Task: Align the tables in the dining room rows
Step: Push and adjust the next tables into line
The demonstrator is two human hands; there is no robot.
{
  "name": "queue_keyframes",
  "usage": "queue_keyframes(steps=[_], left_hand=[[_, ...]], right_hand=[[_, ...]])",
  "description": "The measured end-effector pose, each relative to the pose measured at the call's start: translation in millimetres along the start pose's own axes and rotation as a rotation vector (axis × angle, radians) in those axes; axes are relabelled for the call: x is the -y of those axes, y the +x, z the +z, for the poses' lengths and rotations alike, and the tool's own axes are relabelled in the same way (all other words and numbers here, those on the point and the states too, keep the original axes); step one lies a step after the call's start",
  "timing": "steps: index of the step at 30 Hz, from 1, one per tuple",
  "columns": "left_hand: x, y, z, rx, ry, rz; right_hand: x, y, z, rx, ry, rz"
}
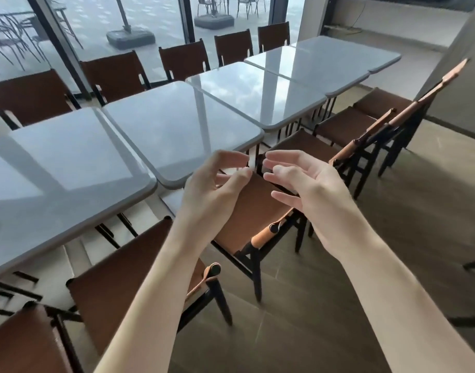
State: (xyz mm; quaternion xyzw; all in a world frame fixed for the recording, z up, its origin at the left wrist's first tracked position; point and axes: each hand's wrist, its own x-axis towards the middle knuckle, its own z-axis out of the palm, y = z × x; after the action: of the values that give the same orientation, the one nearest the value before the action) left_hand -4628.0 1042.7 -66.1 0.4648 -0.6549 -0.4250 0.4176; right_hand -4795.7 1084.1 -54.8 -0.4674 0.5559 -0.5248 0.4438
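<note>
A row of several glossy grey square tables runs from near left to far right: the nearest table (56, 168), a second table (177, 130), a third table (255, 95) and a farther table (322, 57). Their front edges step unevenly from one to the other. My left hand (214, 184) and my right hand (306, 184) hover in the air, palms facing each other, fingers loosely curved, holding nothing. They float over a brown chair (252, 211) just in front of the second table's near corner.
Brown leather chairs line both sides of the tables, with the far chairs (182, 59) against the glass wall (77, 30) and the near chairs (118, 286) at my side. Tiled floor (392, 238) lies to the right. A wall corner (456, 76) stands at far right.
</note>
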Motion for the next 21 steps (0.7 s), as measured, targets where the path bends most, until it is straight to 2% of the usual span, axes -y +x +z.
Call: queue_keyframes(steps=[4, 9, 21], left_hand=[[-12.9, 1.6, 59.3, 0.018, -0.008, -0.022], [-28.1, 3.4, 102.8, 0.017, 0.072, -0.031], [-34.0, 58.4, 131.7, -0.087, 0.103, -0.079]], right_hand=[[1.7, -1.3, -64.3, -0.017, -0.029, -0.021], [2.6, 2.1, -115.8, 0.001, -0.014, -0.010], [-8.6, 67.8, -149.0, 0.107, -0.006, 0.008]])
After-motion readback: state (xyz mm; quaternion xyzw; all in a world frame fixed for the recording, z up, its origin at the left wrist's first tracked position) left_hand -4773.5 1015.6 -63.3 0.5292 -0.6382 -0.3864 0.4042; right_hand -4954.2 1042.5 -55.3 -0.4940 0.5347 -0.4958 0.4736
